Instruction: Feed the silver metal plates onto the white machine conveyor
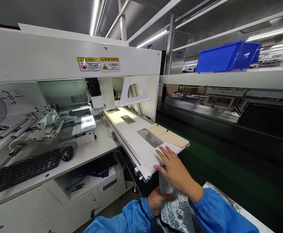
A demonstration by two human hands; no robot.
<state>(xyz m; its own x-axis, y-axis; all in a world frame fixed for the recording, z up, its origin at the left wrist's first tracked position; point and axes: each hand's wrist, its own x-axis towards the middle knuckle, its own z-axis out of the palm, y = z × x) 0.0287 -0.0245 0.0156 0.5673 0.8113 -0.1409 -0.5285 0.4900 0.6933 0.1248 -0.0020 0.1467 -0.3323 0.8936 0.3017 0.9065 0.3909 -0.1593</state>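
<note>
My left hand (157, 201) is closed around the edge of a grey, silvery-mottled flat panel (176, 210), below the end of a white conveyor belt (141, 155). Whether it is one sheet or several stacked, I cannot tell. My right hand (176, 171) is stretched out above that panel, fingers spread, with the fingertips at the belt's near end. Just beyond them lies a thin grey rectangular panel (150, 138) with small round marks at one end. Farther up the belt, a similar panel (127, 119) lies near the lit opening of the machine.
A cream guide plate (168, 135) borders the belt's right side. The white machine (66, 55) spans overhead with warning labels. At left are a keyboard (22, 168) and mouse (67, 153). A dark green conveyor (211, 168) runs at right, below a shelf with a blue bin (226, 56).
</note>
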